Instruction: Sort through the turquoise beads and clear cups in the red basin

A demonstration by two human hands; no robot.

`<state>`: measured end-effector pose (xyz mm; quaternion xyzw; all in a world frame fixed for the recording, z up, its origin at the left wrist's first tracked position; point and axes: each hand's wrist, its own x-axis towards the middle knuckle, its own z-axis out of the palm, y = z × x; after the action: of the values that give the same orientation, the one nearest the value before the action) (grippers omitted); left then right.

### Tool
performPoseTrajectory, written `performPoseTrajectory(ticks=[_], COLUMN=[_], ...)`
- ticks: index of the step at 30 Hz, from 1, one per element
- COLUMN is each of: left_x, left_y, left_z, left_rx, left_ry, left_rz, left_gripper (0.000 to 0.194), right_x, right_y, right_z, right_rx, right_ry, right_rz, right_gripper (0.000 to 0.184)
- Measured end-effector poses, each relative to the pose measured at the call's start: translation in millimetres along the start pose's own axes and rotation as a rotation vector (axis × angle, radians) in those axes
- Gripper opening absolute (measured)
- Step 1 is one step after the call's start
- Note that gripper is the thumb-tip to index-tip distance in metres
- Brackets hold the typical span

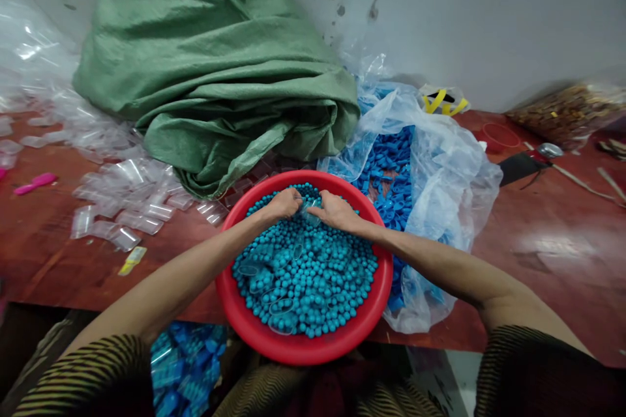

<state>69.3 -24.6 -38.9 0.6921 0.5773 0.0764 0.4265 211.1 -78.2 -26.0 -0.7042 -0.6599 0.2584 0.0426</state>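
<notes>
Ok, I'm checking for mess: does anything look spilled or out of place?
The clear plastic pieces left of the red basin look spilled: they lie loose and jumbled across the table, though that may be intentional.

Dim light, glare on the tabletop (518,300), blurry, stretched edges

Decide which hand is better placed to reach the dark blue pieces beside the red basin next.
Probably the right hand: it is nearer the dark blue pieces, its forearm crossing the red basin on that side. The left hand is farther off.
</notes>
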Motion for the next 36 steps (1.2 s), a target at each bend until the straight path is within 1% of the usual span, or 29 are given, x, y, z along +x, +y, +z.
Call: performPoseTrajectory(ticks=[2,4,7,9,12,15,18,20,23,25,27,29,31,33,34,36], left_x=[-2.0,-3.3,-4.0,-4.0,-4.0,-5.0,-6.8,-7.3,-6.3,-5.0,-4.4,-5.2,-7.4,-10.3,-11.8,-14.2], left_y=[-0.7,-2.2,-4.8,-5.5,-4.2,-0.9,1.9,2.6,2.7,2.6,2.3,1.7,1.2,1.7,2.4,4.7], left_z=[0.5,1.7,4.7,6.5,7.4,5.2,1.6,0.3,1.4,2.7,2.8,1.3,-1.2,-3.1,-3.5,-3.1], left_rx=[-0.046,-0.081,-0.117,-0.131,-0.149,-0.173,-0.196,-0.210,-0.233,-0.250,-0.280,-0.335,-0.419,-0.528,-0.588,-0.708], left_ry=[0.008,0.031,0.077,0.097,0.088,0.033,-0.025,-0.041,-0.035,-0.033,-0.041,-0.054,-0.072,-0.087,-0.093,-0.110], left_rz=[-0.014,-0.025,-0.036,-0.042,-0.054,-0.078,-0.101,-0.114,-0.139,-0.157,-0.177,-0.198,-0.217,-0.225,-0.223,-0.209], left_gripper=[0.007,0.008,0.011,0.013,0.014,0.012,0.012,0.013,0.011,0.012,0.014,0.012,0.010,0.009,0.012,0.024], right_x=[0.8,1.1,-4.0,-9.7,-13.3,-7.5,-2.3,-2.6,-3.4,-0.1,5.8,10.9,12.0,8.5,5.8,0.5], right_y=[-2.2,-4.6,-7.2,-7.1,-3.0,3.7,8.8,10.8,12.1,11.6,10.4,9.3,8.6,7.5,6.4,2.9], right_z=[2.5,6.6,12.4,15.0,18.7,22.1,21.3,17.7,13.1,14.4,19.2,24.6,27.8,28.2,27.9,27.6], right_rx=[0.049,0.068,0.023,-0.001,0.049,0.159,0.287,0.345,0.365,0.372,0.387,0.408,0.444,0.442,0.409,0.278], right_ry=[-0.034,-0.045,-0.045,-0.035,0.020,0.052,0.053,0.058,0.049,0.028,0.010,0.004,0.015,0.068,0.115,0.216], right_rz=[-0.009,-0.055,-0.119,-0.162,-0.198,-0.156,-0.110,-0.083,-0.004,0.048,0.067,0.062,0.021,-0.069,-0.134,-0.277], right_gripper=[0.043,0.042,0.041,0.044,0.048,0.050,0.064,0.069,0.061,0.054,0.050,0.050,0.051,0.051,0.048,0.039])
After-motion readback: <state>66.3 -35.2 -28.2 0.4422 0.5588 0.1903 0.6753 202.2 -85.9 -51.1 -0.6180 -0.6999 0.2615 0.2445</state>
